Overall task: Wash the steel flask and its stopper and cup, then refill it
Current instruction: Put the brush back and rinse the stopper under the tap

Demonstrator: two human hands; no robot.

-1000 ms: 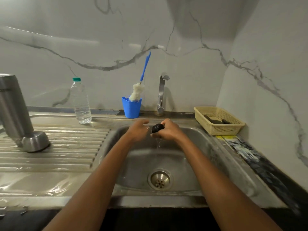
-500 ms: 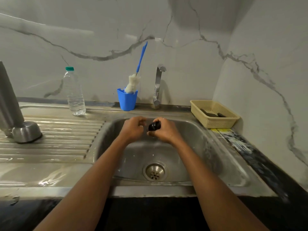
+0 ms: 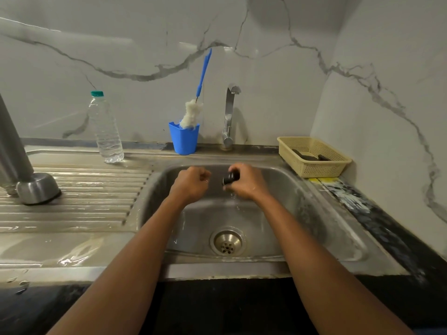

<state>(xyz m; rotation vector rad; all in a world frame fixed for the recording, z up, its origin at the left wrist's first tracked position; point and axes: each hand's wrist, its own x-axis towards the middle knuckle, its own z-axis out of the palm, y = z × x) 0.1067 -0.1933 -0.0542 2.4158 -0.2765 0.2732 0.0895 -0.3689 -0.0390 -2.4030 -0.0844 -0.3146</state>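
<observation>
Stopper, small, dark and rounded (image 3: 230,178), sits in the right hand (image 3: 246,182), whose fingers wrap closely round its lower part so that only the black top shows; a thin trickle of water falls from under it into the stainless steel sink basin (image 3: 321,228). It looks light and rigid, probably hard plastic, and being wet it is likely slippery, so a full wrap round its sides seems safer than a fingertip pinch. The left hand (image 3: 191,183) is curled into a loose fist just beside it, apart from the stopper and holding nothing that can be seen. Both hands hang above the basin, well over the round metal drain strainer (image 3: 227,241), so a dropped stopper would most likely land in the bowl rather than on the floor. The tall brushed-steel flask body (image 3: 12,146) and the upturned steel cup (image 3: 37,188) stand on the wet ribbed draining board (image 3: 79,204) at far left; smooth wet steel would likely slide, so grasping the flask round its middle appears best. Behind the basin stand a clear plastic water bottle with a green cap (image 3: 106,131), a blue plastic tumbler (image 3: 184,139) holding a blue-handled white bottle brush (image 3: 192,112), a chrome tap (image 3: 229,114), and a beige perforated plastic basket (image 3: 314,157). Open room lies over the basin and towards its front rim; the right wall crowds that side.
</observation>
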